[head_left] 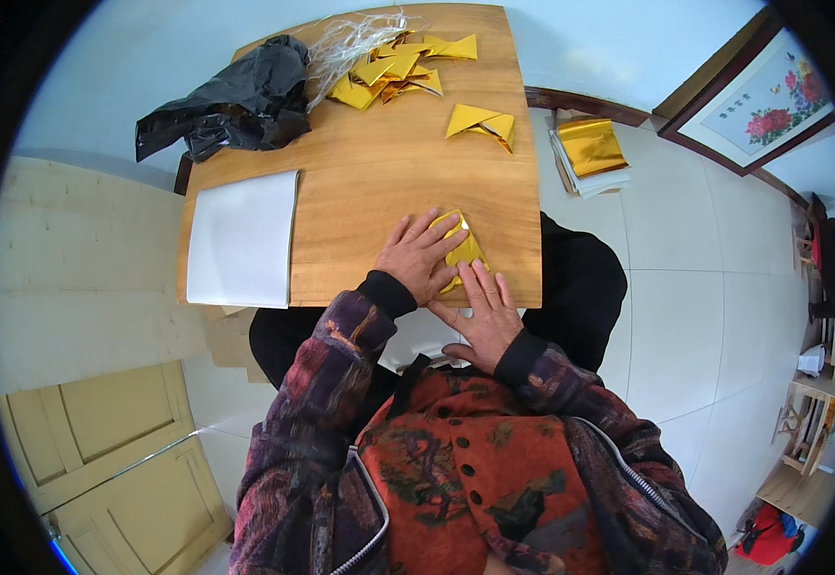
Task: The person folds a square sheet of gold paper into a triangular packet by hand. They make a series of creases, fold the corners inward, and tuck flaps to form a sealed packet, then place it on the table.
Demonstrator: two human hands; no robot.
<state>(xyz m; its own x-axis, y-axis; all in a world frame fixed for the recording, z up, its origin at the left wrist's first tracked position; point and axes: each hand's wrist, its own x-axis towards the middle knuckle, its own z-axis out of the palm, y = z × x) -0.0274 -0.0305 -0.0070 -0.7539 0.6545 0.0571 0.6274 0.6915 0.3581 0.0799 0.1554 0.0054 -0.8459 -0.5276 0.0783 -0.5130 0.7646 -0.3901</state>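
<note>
The left hand point(417, 255) lies flat and a bit spread on the gold paper point(468, 251), near the close edge of the surface point(370, 196). The right hand point(487, 321) is spread too, touching the paper's near end. Folded gold shapes point(389, 69) sit far back, by a black bag point(245, 101).

Place: a room, most likely in a home
Wall art: framed flower picture point(763, 103), household decoration
Floor: large pale tiles point(674, 335)
Walls: pale blue point(592, 53), dark skirting along the base point(636, 117)
Joinery: yellow panelled doors point(135, 470), lower left
Right side: wooden shelving point(801, 491), dark fabric point(828, 264); details too small to read
Worktop: plain wooden table point(379, 182), no fixed equipment
</note>
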